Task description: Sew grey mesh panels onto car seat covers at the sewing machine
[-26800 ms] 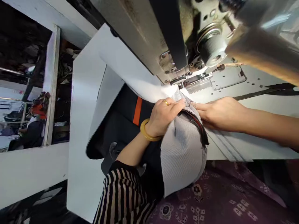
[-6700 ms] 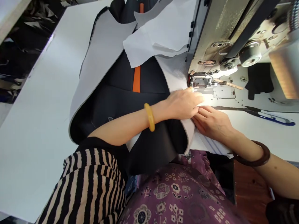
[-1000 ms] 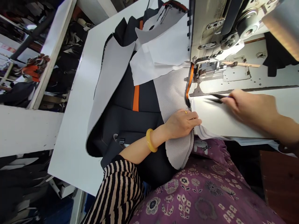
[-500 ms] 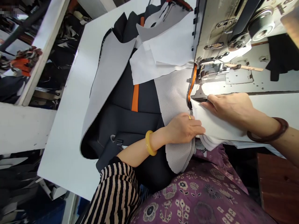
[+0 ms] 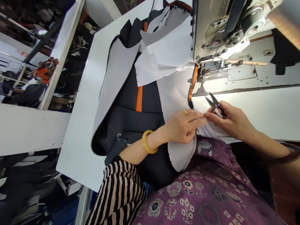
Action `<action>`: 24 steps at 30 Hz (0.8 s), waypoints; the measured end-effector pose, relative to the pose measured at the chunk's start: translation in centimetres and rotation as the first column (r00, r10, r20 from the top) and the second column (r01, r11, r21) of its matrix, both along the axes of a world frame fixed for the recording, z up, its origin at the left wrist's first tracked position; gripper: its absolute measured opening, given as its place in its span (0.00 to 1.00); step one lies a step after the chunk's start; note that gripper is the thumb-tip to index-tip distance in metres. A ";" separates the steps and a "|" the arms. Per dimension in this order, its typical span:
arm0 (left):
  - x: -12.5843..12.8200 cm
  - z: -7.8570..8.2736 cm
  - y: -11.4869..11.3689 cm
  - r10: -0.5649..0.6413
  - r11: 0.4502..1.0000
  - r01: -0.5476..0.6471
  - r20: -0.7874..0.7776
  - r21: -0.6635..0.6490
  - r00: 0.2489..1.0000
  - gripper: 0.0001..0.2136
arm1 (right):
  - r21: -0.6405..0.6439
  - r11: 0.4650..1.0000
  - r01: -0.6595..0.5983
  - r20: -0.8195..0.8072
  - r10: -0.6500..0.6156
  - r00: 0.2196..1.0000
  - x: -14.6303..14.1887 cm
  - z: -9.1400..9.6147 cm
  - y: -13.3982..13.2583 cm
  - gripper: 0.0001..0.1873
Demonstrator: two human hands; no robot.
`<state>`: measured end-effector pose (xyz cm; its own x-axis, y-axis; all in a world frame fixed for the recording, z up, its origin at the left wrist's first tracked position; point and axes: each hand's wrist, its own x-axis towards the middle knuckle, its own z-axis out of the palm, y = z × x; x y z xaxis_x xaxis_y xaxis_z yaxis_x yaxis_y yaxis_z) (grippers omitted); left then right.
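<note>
My right hand [image 5: 231, 120] is closed around small thread snips [image 5: 217, 105], whose two blades stand apart and point up and to the left. My left hand [image 5: 185, 126] lies over the edge of the grey mesh fabric [image 5: 174, 93], its fingers smeared by motion. Its fingertips reach the right thumb, above a blurred piece of white cloth [image 5: 207, 129]; whether they grip it, I cannot tell. The mesh joins a black padded piece [image 5: 124, 117] with an orange strip [image 5: 140, 98]. A dark-and-orange edging [image 5: 193, 82] runs from the mesh's edge up to the sewing machine's foot.
The sewing machine [image 5: 211, 40] stands at the upper right, with a wooden stick [image 5: 253, 63] and black fabric [image 5: 282, 51] behind it. White cloth sheets [image 5: 173, 47] lie against the machine on the white table [image 5: 77, 131]. Shelves of dark scraps [image 5: 75, 59] line the left.
The right hand has drawn back from the seam, bringing the snips into plain view. The white cloth beneath the hands has shifted down and is blurred. The left hand's fingers have straightened towards the right hand.
</note>
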<state>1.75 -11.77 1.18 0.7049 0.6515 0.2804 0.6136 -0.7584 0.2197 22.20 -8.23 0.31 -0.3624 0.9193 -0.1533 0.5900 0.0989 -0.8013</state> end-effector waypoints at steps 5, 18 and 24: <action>-0.7 0.1 1.9 0.254 0.965 -0.257 -0.057 -0.057 0.966 0.11 | 0.031 0.999 -0.028 0.084 0.025 0.996 -1.7 -1.0 0.4 0.21; 2.7 2.0 4.4 0.425 0.839 -0.535 -0.493 -0.100 0.759 0.21 | 0.283 0.954 -0.097 0.395 -0.023 0.919 2.4 -1.2 1.8 0.18; 3.9 2.7 5.3 0.423 0.797 -0.595 -0.605 -0.107 0.675 0.31 | 0.404 0.893 -0.196 0.608 -0.102 0.788 6.9 -0.9 3.9 0.19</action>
<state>5.69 -6.44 3.87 0.2105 0.9382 -0.2748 0.9612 -0.2499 -0.1165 29.14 -4.34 -0.61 -0.3761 0.9254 0.0468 0.9134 0.3787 -0.1492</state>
